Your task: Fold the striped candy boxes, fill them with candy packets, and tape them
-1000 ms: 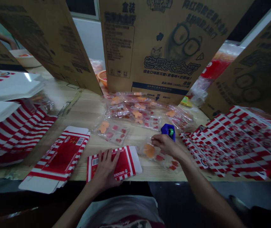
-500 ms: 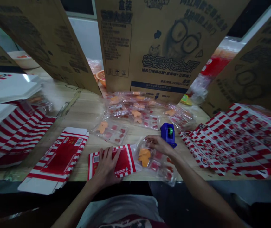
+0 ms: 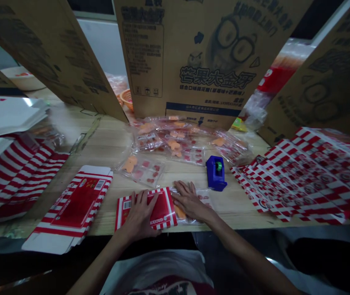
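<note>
My left hand (image 3: pixel 139 217) holds a flat red-and-white striped carton (image 3: pixel 162 209) on the table. Its fingers spread over the printed top face and its palm is at the near edge. My right hand (image 3: pixel 190 200) lies with fingers stretched out on a clear plastic candy packet (image 3: pixel 204 198) at the carton's right end. Orange and red pieces show through the plastic, though the hand covers much of it. Whether the packet's left edge is inside the carton is hard to see. Right of my right hand stands a blue tape dispenser (image 3: pixel 216 174).
Another striped carton (image 3: pixel 78 200) lies to the left, its flap past the table edge. More candy packets (image 3: pixel 175 143) are piled ahead, with one packet (image 3: pixel 142 169) nearer. Striped card stacks (image 3: pixel 310 176) flank the right. Large brown cardboard boxes (image 3: pixel 193 53) stand behind.
My right hand has moved left and flattened onto the candy packet, which has shifted left against the carton. The left hand stays on the carton.
</note>
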`<state>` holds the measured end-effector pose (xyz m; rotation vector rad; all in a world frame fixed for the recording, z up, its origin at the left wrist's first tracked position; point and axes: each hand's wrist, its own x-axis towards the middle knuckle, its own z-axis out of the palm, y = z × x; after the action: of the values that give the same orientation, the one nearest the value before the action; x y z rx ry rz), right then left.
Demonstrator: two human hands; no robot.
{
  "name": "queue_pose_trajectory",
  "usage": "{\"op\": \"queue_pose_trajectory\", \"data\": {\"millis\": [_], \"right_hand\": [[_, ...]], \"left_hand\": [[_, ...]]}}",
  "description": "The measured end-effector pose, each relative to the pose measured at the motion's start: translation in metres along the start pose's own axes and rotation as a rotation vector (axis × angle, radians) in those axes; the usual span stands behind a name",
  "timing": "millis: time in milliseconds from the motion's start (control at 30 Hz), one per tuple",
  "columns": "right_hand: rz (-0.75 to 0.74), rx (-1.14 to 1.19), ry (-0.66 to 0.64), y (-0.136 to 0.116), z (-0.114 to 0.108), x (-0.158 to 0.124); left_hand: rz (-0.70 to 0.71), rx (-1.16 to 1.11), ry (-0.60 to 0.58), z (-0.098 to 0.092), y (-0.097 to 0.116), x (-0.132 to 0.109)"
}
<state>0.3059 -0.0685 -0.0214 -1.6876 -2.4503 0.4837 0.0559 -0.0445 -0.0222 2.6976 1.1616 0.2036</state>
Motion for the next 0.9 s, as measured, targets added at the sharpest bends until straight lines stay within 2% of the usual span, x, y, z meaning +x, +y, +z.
{"op": "queue_pose_trajectory", "data": {"millis": [267, 367, 433, 500, 567, 633, 700, 767, 833, 900], "right_hand": [[-0.057, 0.016, -0.021, -0.013, 0.003, 0.004], [-0.089, 0.128, 0.074, -0.011, 0.01, 0.005], [-0.067, 0.239, 0.208, -0.006, 0.013, -0.001], [0.046, 0.325, 0.36, 0.004, 0.014, -0.015], [0.241, 0.341, 0.486, 0.016, 0.012, -0.036], [0.434, 0.326, 0.54, 0.027, 0.011, -0.057], [0.569, 0.359, 0.531, 0.033, 0.012, -0.071], [0.612, 0.436, 0.501, 0.028, 0.017, -0.073], [0.562, 0.528, 0.453, 0.01, 0.025, -0.066], [0.429, 0.615, 0.376, -0.017, 0.034, -0.054]], "left_hand": [[-0.014, 0.02, 0.017, 0.002, 0.004, -0.004], [-0.04, 0.031, -0.061, -0.002, 0.004, -0.003], [-0.057, 0.029, -0.13, -0.006, 0.002, -0.003], [-0.06, 0.024, -0.196, -0.01, -0.002, -0.004], [-0.056, 0.022, -0.231, -0.013, -0.006, -0.006], [-0.053, 0.028, -0.235, -0.014, -0.01, -0.008], [-0.045, 0.033, -0.215, -0.012, -0.01, -0.009], [-0.034, 0.036, -0.175, -0.008, -0.008, -0.009], [-0.029, 0.036, -0.125, -0.004, -0.005, -0.009], [-0.03, 0.034, -0.087, 0.0, -0.002, -0.009]]}}
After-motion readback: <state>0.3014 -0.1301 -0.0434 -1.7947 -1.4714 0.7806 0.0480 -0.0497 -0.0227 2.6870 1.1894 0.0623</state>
